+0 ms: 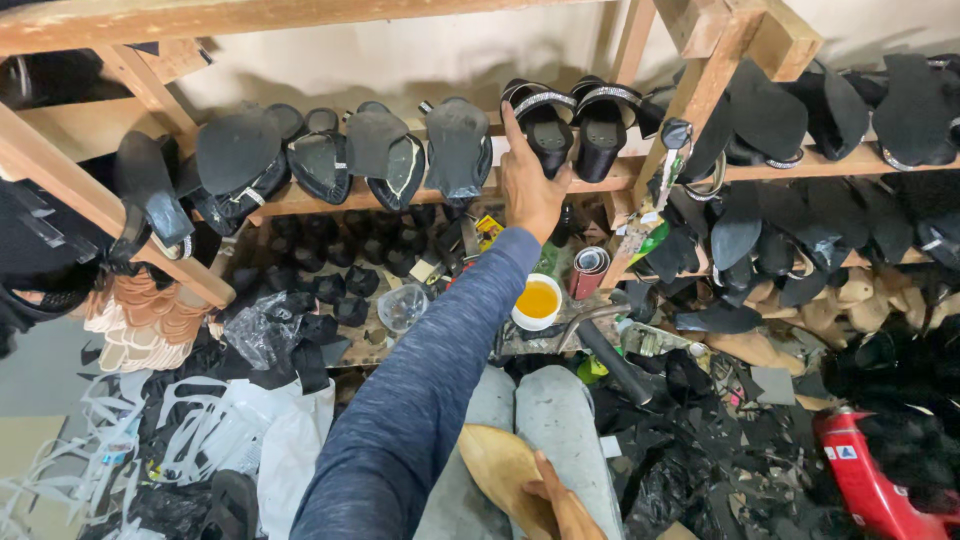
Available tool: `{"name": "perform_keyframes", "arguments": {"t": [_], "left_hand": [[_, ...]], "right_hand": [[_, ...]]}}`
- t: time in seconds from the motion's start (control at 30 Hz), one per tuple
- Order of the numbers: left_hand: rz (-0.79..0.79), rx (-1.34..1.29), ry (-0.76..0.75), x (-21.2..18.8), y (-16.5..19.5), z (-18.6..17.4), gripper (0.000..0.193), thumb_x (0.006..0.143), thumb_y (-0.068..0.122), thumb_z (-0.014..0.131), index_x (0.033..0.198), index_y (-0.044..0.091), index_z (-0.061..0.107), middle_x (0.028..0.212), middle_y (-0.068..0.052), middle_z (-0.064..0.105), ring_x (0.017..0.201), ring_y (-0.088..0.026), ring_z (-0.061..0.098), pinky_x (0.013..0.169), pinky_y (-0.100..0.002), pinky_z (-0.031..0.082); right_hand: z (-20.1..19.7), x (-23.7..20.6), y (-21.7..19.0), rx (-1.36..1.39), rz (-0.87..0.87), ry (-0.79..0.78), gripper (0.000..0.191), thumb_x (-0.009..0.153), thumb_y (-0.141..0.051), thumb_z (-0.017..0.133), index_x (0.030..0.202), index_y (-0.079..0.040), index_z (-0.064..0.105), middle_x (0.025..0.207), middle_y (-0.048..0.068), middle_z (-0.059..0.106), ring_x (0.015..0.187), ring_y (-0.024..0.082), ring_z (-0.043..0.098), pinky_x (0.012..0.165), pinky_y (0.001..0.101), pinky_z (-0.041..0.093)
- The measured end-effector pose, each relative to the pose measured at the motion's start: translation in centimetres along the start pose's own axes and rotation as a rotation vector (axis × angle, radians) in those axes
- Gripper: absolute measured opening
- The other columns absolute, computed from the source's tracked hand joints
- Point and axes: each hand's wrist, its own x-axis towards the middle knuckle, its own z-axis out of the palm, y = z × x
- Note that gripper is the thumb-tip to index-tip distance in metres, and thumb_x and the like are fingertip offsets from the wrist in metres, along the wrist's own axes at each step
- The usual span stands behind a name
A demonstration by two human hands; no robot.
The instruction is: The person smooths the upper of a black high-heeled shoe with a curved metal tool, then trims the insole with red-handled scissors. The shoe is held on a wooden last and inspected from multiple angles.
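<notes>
— Wooden racks fill the wall ahead, rough planks loaded with unfinished black heeled sandals, soles outward. What is the left hand doing up there?

— That left hand reaches to the middle shelf, fingers closed around a black block-heel sandal. It stands heel-down on the plank, its strap trimmed with a glittering silver band. A matching sandal sits just beside it, touching or nearly so.

— And the sleeve?

— Blue-grey knit, running up from the bottom of the view.

— The right hand?

— Low, over the lap. The right hand grips a tan wooden shoe last, smooth and rounded, resting on grey trousers.

— Anything between the two?

— Below the shelf, a small white cup of amber glue, a roll of tape near it, and black scraps strewn across the floor. A red tool lies at the right, a stack of tan soles at the left.
</notes>
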Motion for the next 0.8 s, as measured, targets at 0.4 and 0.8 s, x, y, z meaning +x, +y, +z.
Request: {"name": "perform_keyframes", "arguments": {"t": [0.4, 0.8], "left_hand": [[0.137, -0.114, -0.302, -15.9, -5.1, -8.0, 0.073, 0.087, 0.007, 0.074, 0.151, -0.001, 0.041, 0.142, -0.021, 0.054, 0.134, -0.038, 0.053, 0.113, -0.043, 0.042], [-0.229, 0.205, -0.225, -28.3, -12.7, -17.7, 0.028, 0.095, 0.013, 0.057, 0.119, 0.005, 0.069, 0.109, -0.017, 0.069, 0.105, -0.037, 0.061, 0.093, -0.045, 0.044]], "right_hand": [[-0.5, -0.7, 3.1, -0.068, 0.090, -0.199, 0.116, 0.072, -0.018, 0.090, 0.163, -0.020, 0.017, 0.127, 0.010, 0.074, 0.114, 0.028, 0.072, 0.098, 0.0354, 0.053], [-3.1, 8.8, -8.2, 0.027, -0.065, -0.391, 0.084, 0.089, -0.015, 0.075, 0.158, -0.021, 0.028, 0.116, 0.013, 0.078, 0.108, 0.036, 0.073, 0.092, 0.0409, 0.055]]}}
